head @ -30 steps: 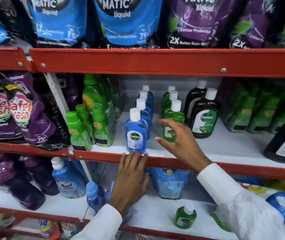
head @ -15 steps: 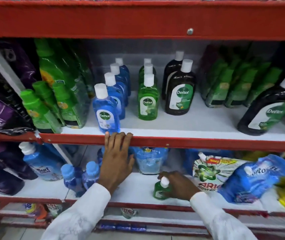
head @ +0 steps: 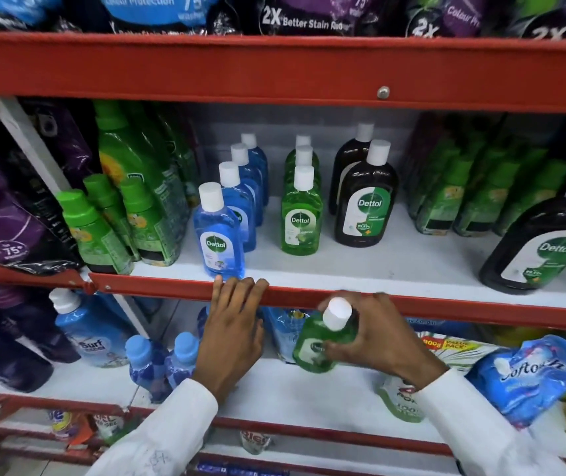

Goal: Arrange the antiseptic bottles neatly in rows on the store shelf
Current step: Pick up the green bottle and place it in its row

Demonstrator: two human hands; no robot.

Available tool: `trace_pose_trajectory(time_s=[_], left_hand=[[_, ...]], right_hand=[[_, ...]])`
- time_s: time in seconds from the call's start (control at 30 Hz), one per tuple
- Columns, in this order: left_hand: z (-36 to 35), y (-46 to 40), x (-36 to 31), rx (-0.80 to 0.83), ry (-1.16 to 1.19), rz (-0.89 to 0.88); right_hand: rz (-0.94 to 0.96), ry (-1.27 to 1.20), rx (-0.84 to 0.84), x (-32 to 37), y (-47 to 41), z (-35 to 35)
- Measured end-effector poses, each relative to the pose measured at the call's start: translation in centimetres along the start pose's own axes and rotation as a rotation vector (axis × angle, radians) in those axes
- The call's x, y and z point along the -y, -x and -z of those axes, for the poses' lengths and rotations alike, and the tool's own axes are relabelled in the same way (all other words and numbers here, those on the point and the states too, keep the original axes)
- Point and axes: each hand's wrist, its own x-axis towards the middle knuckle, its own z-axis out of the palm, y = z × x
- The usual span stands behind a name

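Note:
On the white middle shelf [head: 360, 266] stand three rows of antiseptic bottles: a blue row [head: 219, 235], a green row [head: 300, 214] and a dark brown row [head: 365, 204], all white-capped. My right hand [head: 377, 334] grips a small green antiseptic bottle [head: 322, 341], tilted, just below the shelf's red front lip. My left hand [head: 236, 324] rests flat with its fingers over that red lip, right under the front blue bottle, holding nothing. A large dark bottle [head: 542, 242] leans at the shelf's right end.
Green-capped bottles [head: 102, 228] and purple detergent pouches [head: 10, 214] crowd the left. Green refill packs [head: 474, 194] fill the back right. The lower shelf holds blue bottles [head: 161, 365], a Surf bottle [head: 85, 334] and a blue pouch [head: 535, 376]. Pouches line the top shelf.
My right hand has lifted the small green bottle off the lower shelf up towards the red lip. The left hand stays on the lip. The view has tilted upward.

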Motion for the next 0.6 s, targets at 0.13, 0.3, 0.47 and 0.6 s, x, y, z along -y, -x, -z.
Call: trace_pose_trajectory(time_s=[0.13,0.3,0.47,0.6], left_hand=[[-0.2,-0.3,-0.1,-0.002,0.005,-0.007],[-0.1,-0.2,0.0,0.030,-0.026,-0.014],[0.0,0.0,0.0,0.046,-0.024,-0.021],[0.1,0.0,0.3,0.038,-0.030,-0.019]], right_hand=[[0.095,-0.061,-0.207,4.8,-1.5,5.8],[0.144,0.013,-0.323,8.1,-5.3,8.4],[0.124,0.091,-0.223,7.1,-9.6,6.7],[0.089,0.146,-0.164,5.7,-11.5,5.0]])
